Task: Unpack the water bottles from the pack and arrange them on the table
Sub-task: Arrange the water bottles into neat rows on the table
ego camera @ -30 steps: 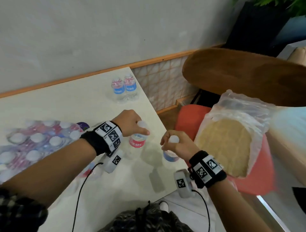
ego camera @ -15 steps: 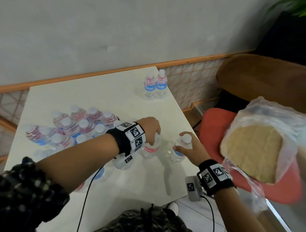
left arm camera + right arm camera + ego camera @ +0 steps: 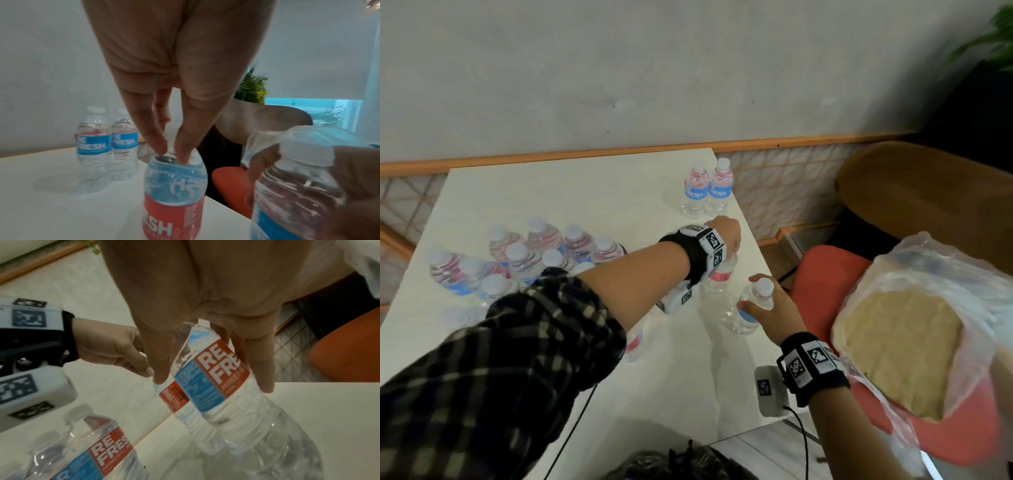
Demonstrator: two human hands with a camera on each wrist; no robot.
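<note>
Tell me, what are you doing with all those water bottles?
A person is taking water bottles out of a pack and lining them up on the white table. Right now the left hand pinches one bottle by its neck, and the right hand grips another bottle near the table's edge. Two bottles already stand together at the far corner.

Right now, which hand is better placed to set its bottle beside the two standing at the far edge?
Left. The left hand grips its bottle just short of the standing pair; the right hand sits nearer the person.
</note>
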